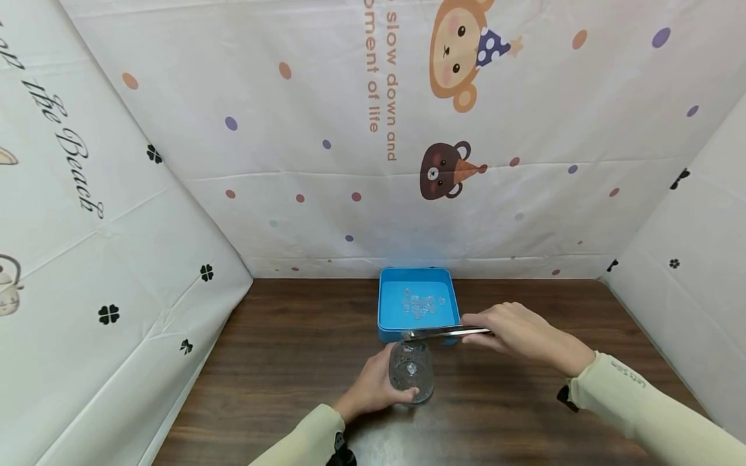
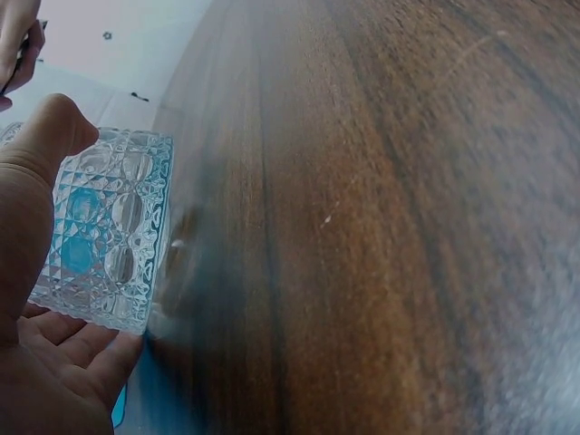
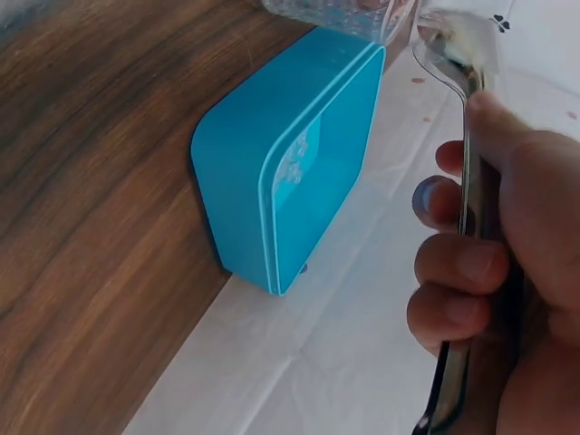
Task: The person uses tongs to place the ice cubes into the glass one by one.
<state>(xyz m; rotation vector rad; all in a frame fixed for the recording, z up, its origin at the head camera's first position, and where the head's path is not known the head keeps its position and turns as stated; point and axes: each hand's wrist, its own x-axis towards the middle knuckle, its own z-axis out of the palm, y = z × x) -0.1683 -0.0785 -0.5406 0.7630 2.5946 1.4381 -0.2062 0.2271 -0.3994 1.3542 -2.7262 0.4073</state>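
Note:
My left hand (image 1: 377,382) grips a clear, faceted drinking glass (image 1: 411,375), thumb on one side and fingers on the other. A small clear piece (image 1: 412,369) shows inside it. In the left wrist view the glass (image 2: 104,227) stands on the table, its cut pattern facing the camera. My right hand (image 1: 513,329) holds silver metal tongs (image 1: 445,331), with their tip over the glass rim. Close up, the tongs (image 3: 467,172) have a spoon-shaped end with something pale and clear at it. My right fingers (image 3: 458,263) curl round the handle.
Just behind the glass is a blue open box (image 1: 387,304), with several small clear pieces (image 1: 421,304) on its floor. Brown wood makes up the tabletop (image 1: 291,343). White printed cloth (image 1: 326,213) hangs at the back and both sides.

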